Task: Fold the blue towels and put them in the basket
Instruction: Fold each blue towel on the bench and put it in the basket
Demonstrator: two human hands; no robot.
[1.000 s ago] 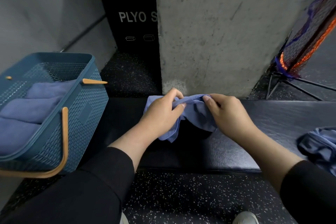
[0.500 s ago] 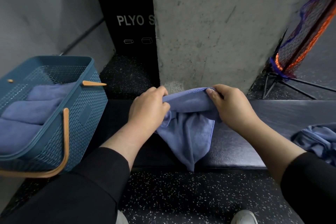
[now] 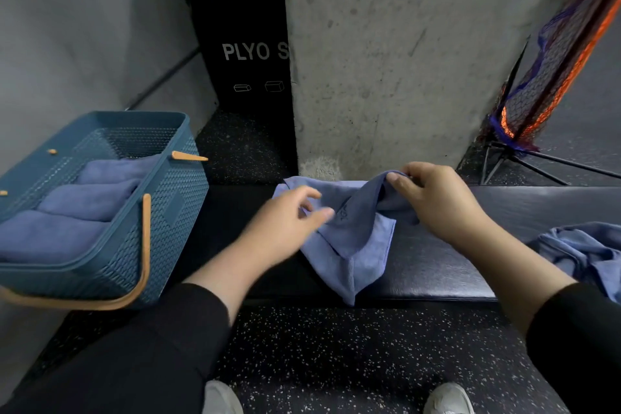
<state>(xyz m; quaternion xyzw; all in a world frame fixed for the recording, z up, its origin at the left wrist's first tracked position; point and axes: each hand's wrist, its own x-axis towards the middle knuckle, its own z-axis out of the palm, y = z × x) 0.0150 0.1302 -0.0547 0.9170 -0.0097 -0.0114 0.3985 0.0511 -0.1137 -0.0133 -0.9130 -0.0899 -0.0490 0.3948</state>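
Right hand (image 3: 437,202) pinching the top edge of a blue towel (image 3: 349,239); left hand (image 3: 285,225) loose-fingered at its left side, blurred. Towel draped over a dark padded bench (image 3: 437,265). Teal basket (image 3: 168,212) left, folded towels (image 3: 67,222) inside. Concrete pillar (image 3: 386,54) behind, speckled floor (image 3: 353,353) below.

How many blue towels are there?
5: three folded in the basket, at; one on the bench; one crumpled at right. More may be hidden.
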